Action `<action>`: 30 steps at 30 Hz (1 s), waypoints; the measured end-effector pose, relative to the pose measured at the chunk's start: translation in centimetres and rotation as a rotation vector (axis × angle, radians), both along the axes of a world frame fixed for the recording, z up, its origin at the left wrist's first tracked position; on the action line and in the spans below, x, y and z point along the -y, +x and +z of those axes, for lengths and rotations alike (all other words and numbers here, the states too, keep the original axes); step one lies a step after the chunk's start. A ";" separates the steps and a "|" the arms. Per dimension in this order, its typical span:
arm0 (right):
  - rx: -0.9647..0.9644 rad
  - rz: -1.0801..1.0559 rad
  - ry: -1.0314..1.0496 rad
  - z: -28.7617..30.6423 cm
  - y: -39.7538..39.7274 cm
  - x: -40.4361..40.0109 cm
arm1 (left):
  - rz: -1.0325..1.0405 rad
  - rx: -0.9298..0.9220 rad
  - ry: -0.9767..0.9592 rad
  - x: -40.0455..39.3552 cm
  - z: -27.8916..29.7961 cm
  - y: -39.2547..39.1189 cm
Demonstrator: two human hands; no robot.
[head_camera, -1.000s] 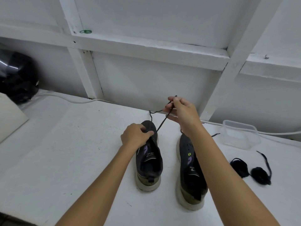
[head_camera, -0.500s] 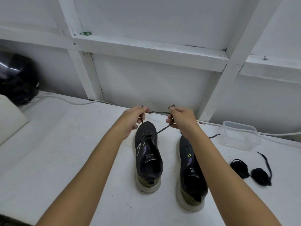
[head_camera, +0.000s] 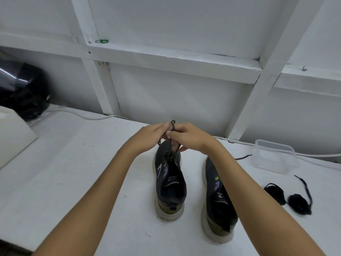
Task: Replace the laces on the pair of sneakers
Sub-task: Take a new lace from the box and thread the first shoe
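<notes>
We seem to be in a plain workroom or storage shed rather than a lived-in room. A white-painted counter [head_camera: 73,172] fills the lower frame, backed by a bare white board wall [head_camera: 175,100] braced with timber battens [head_camera: 175,58]. At far left sits a black helmet [head_camera: 24,89]; a white cable [head_camera: 83,116] trails along the wall's foot, and a clear plastic tub [head_camera: 275,156] stands at right.

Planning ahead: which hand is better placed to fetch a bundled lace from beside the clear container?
Probably the right hand. The lace bundles lie on the table to the right of the right sneaker, on that arm's side; the left hand would have to cross both sneakers.
</notes>
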State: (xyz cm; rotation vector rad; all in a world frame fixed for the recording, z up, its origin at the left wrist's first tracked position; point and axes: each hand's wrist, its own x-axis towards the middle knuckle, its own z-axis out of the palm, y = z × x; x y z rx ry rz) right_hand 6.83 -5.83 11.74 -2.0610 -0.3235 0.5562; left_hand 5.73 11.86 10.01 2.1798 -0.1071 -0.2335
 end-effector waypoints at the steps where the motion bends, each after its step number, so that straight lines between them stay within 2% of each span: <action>1: -0.004 -0.026 0.014 0.1 0.1 0.2 | -0.004 -0.021 0.026 -0.3 -0.5 -0.3; 3: -0.008 -0.076 0.019 0.1 0.4 0.8 | 0.026 0.009 0.051 -0.9 -1.1 -0.9; 6: 0.100 -0.202 0.056 -0.2 0.7 1.8 | 0.131 0.125 -0.036 -2.6 -1.3 -1.3; 9: 0.082 -0.404 0.281 -0.1 1.2 3.4 | 0.298 0.188 -0.167 -5.4 -1.2 -1.7; 11: 0.029 -0.562 0.463 0.1 1.8 4.9 | 0.426 0.223 -0.185 -7.5 -1.5 -2.0; 13: 0.009 -0.721 0.531 -0.1 2.6 6.4 | 0.519 0.230 -0.095 -9.3 -2.1 -2.5; 15: -0.010 -0.874 0.431 -1.0 3.6 8.1 | 0.556 0.147 0.085 -11.1 -3.2 -2.9; 16: -0.015 -0.925 0.307 -1.7 3.9 8.9 | 0.524 0.050 0.212 -12.1 -3.9 -3.0; 18: 0.029 -0.844 -0.179 -3.5 4.1 10.7 | 0.367 -0.204 0.513 -13.8 -5.6 -2.9; 20: 0.109 -0.624 -0.741 -4.8 3.3 11.3 | 0.235 -0.373 0.715 -14.4 -7.3 -3.0; 21: 0.144 -0.529 -0.906 -5.3 2.7 11.1 | 0.192 -0.381 0.749 -14.2 -8.0 -3.1; 22: 0.173 -0.472 -0.965 -5.6 2.2 10.5 | 0.169 -0.328 0.737 -13.6 -8.5 -3.2; 24: 0.226 -0.378 -0.860 -6.0 1.4 8.7 | 0.168 -0.143 0.549 -11.3 -9.0 -3.5; 26: 0.238 -0.240 -0.594 -6.0 0.7 6.5 | 0.135 -0.028 0.305 -8.3 -8.9 -4.0; 28: 0.239 -0.106 -0.388 -5.5 -0.5 4.1 | 0.041 -0.033 0.191 -5.6 -9.0 -4.4; 30: 0.287 -0.034 -0.305 -5.2 -1.2 2.0 | -0.015 -0.074 0.162 -3.9 -9.5 -4.7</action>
